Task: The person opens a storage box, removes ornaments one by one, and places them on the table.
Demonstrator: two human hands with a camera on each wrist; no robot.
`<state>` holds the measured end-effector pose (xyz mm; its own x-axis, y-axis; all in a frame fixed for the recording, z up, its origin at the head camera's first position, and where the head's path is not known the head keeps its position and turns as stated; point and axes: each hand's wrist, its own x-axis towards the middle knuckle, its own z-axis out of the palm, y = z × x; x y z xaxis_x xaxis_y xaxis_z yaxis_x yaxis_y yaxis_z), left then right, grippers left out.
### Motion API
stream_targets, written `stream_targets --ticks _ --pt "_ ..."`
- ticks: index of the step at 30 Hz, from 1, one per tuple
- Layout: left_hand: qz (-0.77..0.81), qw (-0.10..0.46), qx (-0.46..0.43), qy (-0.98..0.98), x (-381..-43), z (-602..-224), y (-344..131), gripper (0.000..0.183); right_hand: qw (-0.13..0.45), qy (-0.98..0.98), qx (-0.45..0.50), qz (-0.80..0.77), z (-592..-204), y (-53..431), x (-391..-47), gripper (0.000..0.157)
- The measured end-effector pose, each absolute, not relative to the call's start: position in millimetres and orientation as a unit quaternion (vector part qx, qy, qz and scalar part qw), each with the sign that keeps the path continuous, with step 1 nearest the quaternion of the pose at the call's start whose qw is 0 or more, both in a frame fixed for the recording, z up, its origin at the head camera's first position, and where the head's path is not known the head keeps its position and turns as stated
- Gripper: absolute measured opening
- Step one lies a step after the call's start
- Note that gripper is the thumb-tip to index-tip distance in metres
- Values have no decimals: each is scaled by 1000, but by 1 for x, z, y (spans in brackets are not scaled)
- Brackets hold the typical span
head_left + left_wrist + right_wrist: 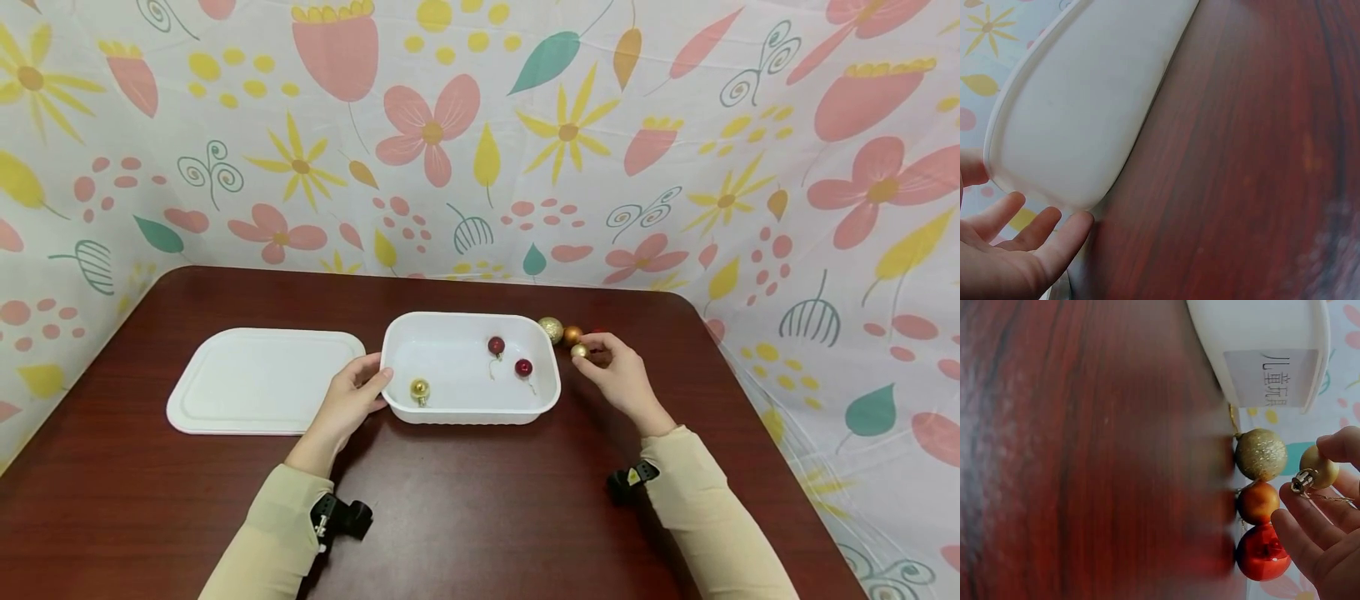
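The worktop point(480, 517) spread across the lower frame, with the flat white lid point(262, 379) lying on it left of centre. Mid-frame stood your white plastic container point(465, 417), upright and uncovered. Your left hand point(348, 396) gripped its left end, thumb at the rim; a steady, light hold there seemed enough to stop it sliding.

Right of the container, your right hand point(626, 379) pinched a small matte gold Christmas bauble point(1322, 467) by its sides, fingers narrowed around it, cap and cord exposed. Light pressure probably suited so smooth a ball, and the cord was best kept clear of the neighbouring shiny red bauble point(1262, 553), glittered gold bauble point(1261, 454) and orange bauble point(1257, 503). Inside the container, two dark red baubles point(496, 346) lay to the right and a shiny gold bauble point(420, 389) lower left.
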<state>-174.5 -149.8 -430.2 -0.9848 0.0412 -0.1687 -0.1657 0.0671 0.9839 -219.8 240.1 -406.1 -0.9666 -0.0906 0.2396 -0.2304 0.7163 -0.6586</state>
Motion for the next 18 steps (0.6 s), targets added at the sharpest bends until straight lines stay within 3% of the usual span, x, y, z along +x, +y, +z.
stream_targets --ticks 11,18 --pt "681 77 -45 727 -174 -430 -149 48 70 -935 96 334 -416 242 -231 36" --pt "680 77 -46 728 -174 -429 -150 47 48 -948 91 302 -416 237 -236 27"
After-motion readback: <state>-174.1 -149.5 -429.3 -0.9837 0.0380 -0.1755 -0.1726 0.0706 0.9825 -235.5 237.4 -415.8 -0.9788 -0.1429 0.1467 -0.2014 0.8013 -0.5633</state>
